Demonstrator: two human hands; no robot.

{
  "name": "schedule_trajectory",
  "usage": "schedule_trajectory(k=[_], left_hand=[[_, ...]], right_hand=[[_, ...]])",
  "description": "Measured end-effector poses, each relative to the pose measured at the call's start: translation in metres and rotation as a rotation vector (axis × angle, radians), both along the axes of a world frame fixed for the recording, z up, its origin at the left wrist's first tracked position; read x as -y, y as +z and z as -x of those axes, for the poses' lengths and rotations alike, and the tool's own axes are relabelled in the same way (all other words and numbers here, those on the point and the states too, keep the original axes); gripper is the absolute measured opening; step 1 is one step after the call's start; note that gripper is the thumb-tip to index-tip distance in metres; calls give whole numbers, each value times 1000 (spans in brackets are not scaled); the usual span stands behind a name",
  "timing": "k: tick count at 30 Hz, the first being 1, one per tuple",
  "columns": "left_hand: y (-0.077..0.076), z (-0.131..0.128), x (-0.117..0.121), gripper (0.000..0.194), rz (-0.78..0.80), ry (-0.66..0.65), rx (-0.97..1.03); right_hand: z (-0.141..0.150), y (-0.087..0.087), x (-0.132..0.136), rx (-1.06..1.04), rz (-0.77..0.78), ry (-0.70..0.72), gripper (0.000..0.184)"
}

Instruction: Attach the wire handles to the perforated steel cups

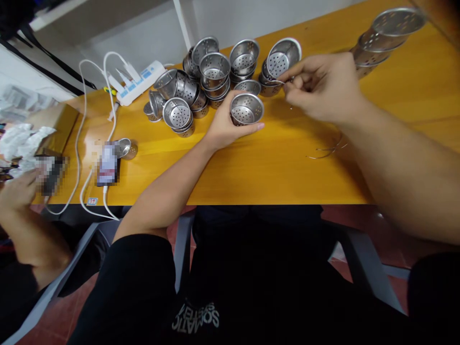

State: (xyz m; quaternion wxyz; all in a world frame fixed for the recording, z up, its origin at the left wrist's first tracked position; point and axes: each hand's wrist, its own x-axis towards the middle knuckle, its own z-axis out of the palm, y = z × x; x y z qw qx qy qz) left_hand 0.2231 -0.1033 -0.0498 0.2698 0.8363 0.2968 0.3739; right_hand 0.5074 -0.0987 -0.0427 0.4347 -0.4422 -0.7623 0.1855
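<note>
My left hand (pixel 224 122) is wrapped around a perforated metal cup (pixel 247 109), its open top tipped toward me. To the right, my right hand (pixel 316 88) pinches a thin bent wire (pixel 275 82) between thumb and fingertips. The wire's tip points left, just in front of a stack of perforated cups (pixel 282 57). Below my right wrist, several thin curved wires (pixel 328 151) lie on the table. Behind my left hand stand more stacked cups (pixel 214 72), some upright and some tilted.
A taller cup stack (pixel 390 36) stands at the far right. On the left are a white power strip (pixel 142 84) with cables, a phone (pixel 108 165) and a single cup (pixel 127 148) beside it. At the left edge, another person's hand (pixel 19 191) is near a dark device.
</note>
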Motion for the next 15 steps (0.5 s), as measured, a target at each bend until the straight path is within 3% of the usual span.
schedule_trajectory(k=[7, 15], left_hand=[[-6, -7, 4, 111, -12, -23, -13], [-4, -13, 9, 104, -23, -13, 14]], right_hand=[[49, 43, 46, 11, 45, 48, 39], [61, 45, 51, 140, 118, -24, 50]])
